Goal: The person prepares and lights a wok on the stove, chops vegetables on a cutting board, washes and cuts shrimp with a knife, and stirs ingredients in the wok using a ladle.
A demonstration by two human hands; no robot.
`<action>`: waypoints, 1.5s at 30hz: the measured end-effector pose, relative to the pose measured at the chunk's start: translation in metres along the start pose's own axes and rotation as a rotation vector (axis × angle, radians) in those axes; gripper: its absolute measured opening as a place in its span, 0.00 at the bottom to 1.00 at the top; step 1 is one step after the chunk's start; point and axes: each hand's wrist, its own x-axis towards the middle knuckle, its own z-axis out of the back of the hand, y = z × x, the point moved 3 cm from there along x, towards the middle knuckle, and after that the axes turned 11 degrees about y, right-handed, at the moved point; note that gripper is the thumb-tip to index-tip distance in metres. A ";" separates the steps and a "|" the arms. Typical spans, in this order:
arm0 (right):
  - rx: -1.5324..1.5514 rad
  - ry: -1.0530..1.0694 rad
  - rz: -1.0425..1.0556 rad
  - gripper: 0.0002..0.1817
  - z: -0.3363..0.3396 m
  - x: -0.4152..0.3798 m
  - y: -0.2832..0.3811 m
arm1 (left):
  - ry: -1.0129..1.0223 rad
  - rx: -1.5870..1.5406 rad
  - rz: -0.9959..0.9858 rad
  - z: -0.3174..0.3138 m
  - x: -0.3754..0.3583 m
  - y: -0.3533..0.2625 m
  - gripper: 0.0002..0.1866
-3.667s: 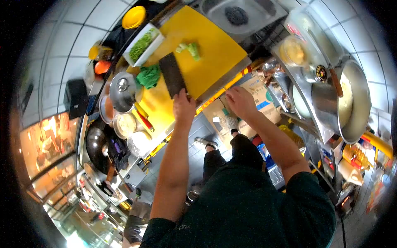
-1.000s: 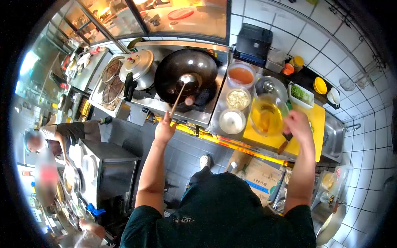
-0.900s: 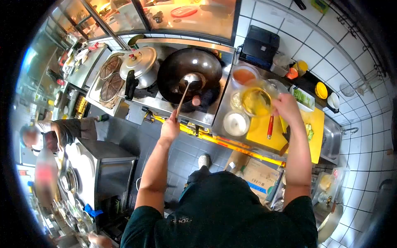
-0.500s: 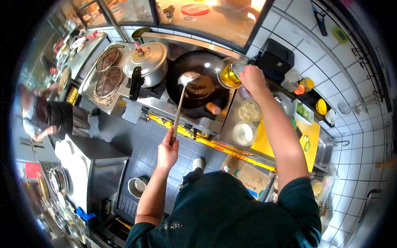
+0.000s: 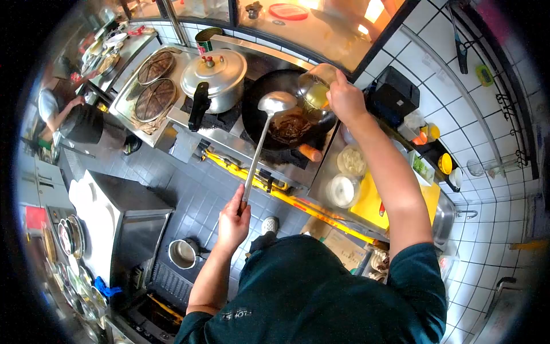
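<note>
A dark wok point(image 5: 260, 135) sits on the stove with brown sauce point(image 5: 291, 127) in it. My left hand point(image 5: 234, 222) grips the handle end of a long metal ladle point(image 5: 277, 102), whose bowl hangs over the wok. In my right hand point(image 5: 346, 98) is a clear container point(image 5: 312, 89) with yellow liquid at its bottom, tilted over the wok's right side. An orange-brown wok handle point(image 5: 310, 152) points toward the front right. Right of the stove stand a bowl of pale food point(image 5: 351, 160) and a bowl of white stuff point(image 5: 342, 190).
A pressure cooker point(image 5: 213, 77) stands left of the wok, beside two round racks point(image 5: 156, 98). On the right are a yellow cutting board point(image 5: 371, 200), a tub of greens point(image 5: 422, 168) and a sink point(image 5: 444, 221). Another person point(image 5: 83, 117) stands at the far left.
The clear container has moved over the wok and tipped. The ladle bowl is higher above the wok and turned. The view has shifted, and the other person has changed posture.
</note>
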 end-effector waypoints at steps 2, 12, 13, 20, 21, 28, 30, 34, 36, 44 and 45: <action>-0.011 0.011 0.021 0.10 0.017 0.002 0.006 | -0.007 0.027 -0.030 0.002 0.001 -0.003 0.31; -0.120 -0.275 0.332 0.07 0.051 0.011 0.012 | -0.041 0.078 -0.110 0.004 0.015 -0.019 0.30; -0.125 -0.306 0.353 0.06 0.053 0.012 0.013 | -0.047 0.078 -0.120 0.004 0.017 -0.020 0.30; -0.108 -0.370 0.437 0.05 0.064 0.018 0.015 | -0.034 0.099 -0.118 0.012 0.024 -0.036 0.31; -0.112 -0.376 0.444 0.05 0.064 0.018 0.015 | -0.048 0.099 -0.138 0.011 0.024 -0.036 0.31; -0.123 -0.349 0.397 0.07 0.060 0.017 0.011 | -0.051 0.095 -0.162 0.011 0.027 -0.038 0.31; -0.111 -0.326 0.337 0.09 0.059 0.017 0.009 | -0.004 -0.053 -0.063 0.006 0.027 -0.029 0.30; -0.036 -0.375 0.333 0.07 0.065 0.017 0.009 | 0.063 -0.505 0.054 -0.014 0.031 -0.008 0.30; 0.009 -0.414 0.285 0.09 0.054 0.020 0.007 | 0.101 -0.648 0.100 -0.023 0.032 -0.009 0.32; 0.550 -0.201 -0.693 0.10 0.023 0.025 -0.022 | 0.161 0.142 -0.142 -0.028 0.050 0.008 0.29; 1.013 -0.027 -0.939 0.14 0.032 0.013 -0.032 | 0.195 0.199 -0.090 -0.029 0.056 0.009 0.28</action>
